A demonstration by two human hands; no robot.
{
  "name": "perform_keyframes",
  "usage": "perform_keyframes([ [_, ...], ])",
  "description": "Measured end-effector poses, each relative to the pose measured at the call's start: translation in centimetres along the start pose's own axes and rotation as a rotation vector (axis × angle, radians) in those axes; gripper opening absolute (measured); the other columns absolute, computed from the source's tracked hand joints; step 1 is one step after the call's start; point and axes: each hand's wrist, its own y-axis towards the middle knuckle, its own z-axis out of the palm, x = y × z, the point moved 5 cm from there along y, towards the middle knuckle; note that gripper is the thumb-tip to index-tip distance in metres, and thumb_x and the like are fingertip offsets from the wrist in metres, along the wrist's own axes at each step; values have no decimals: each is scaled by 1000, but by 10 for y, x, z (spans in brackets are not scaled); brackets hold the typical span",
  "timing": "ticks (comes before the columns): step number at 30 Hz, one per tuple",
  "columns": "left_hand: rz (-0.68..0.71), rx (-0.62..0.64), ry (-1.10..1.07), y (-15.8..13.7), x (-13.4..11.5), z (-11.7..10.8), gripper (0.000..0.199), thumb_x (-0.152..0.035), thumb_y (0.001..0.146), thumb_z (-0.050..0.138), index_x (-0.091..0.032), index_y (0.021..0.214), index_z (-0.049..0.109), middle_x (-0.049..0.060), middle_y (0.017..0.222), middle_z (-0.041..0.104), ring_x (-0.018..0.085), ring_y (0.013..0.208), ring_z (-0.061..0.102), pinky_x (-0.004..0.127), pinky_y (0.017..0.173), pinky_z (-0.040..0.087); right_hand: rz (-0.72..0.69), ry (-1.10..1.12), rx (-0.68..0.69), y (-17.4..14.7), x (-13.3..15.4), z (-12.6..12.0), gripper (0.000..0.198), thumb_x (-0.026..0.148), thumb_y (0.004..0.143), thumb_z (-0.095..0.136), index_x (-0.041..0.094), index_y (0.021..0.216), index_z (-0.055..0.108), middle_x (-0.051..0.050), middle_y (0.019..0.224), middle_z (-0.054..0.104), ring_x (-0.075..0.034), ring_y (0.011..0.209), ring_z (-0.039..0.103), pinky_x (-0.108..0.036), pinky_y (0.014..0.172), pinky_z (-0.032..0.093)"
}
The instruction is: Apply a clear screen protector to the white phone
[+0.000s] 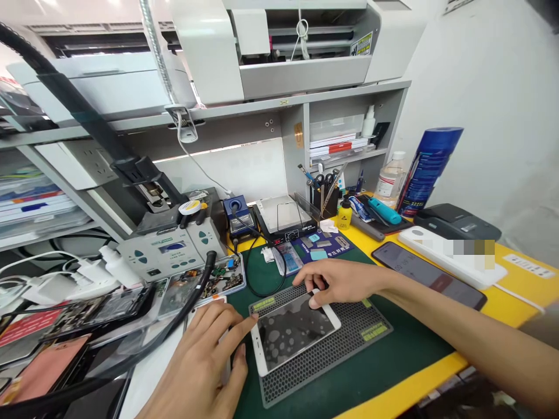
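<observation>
A white-framed smartphone (288, 333) lies tilted on a dark, honeycomb-patterned repair mat (349, 331). Its dark screen is covered with pale round blotches. My right hand (338, 282) grips the far right edge, the thumb pressing the glass near the corner and the other fingers curled behind the edge. Stretched fingers of my left hand (209, 355) lie left of the phone, the index fingertip touching its upper left corner. Beneath that hand a white object is partly visible; I cannot make out what it is.
A dark phone (428, 273) and a white bar-shaped device (445, 256) lie at right. Behind the mat are a blade card (325, 245), a flat metal-topped heating plate (282, 215) and a yellow bottle (344, 215). A black hose (192, 308) crosses at left before the grey station (174, 250).
</observation>
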Motion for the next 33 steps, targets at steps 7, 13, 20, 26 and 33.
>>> perform_keyframes([
  [7, -4, 9, -40, 0, -2, 2, 39, -7, 94, 48, -18, 130, 55, 8, 103, 58, 27, 103, 51, 49, 94, 46, -41, 73, -30, 4, -4, -1, 43, 23, 90, 65, 11, 131, 61, -9, 100, 71, -19, 85, 62, -27, 69, 45],
  [13, -31, 42, -62, 1, -3, 6, 39, -8, 95, 47, -20, 131, 55, 8, 103, 58, 28, 102, 52, 51, 91, 47, -66, 61, -50, 4, -8, -4, 39, 27, 94, 62, 12, 129, 64, -10, 104, 73, -20, 86, 64, -27, 69, 45],
  [20, -54, 44, -106, 2, -6, 8, 37, -9, 95, 45, -22, 127, 58, 9, 106, 57, 29, 105, 51, 55, 93, 47, -30, -65, -126, 0, 0, 5, 71, 56, 83, 74, 14, 138, 59, -11, 107, 69, -24, 85, 62, -31, 67, 45],
  [26, -71, 97, -118, 5, -15, 6, 38, -10, 91, 46, -21, 125, 61, 12, 116, 54, 32, 114, 48, 57, 96, 50, 10, -361, -338, 5, 11, 25, 84, 76, 77, 69, 16, 134, 64, -10, 98, 66, -33, 95, 61, -38, 78, 44],
  [33, -93, 157, -87, 8, -20, 11, 53, -14, 88, 51, -25, 140, 55, 13, 142, 45, 37, 140, 33, 63, 112, 43, 20, -386, -415, 12, 11, 29, 54, 58, 92, 61, 14, 123, 68, -9, 89, 66, -31, 92, 61, -39, 81, 42],
])
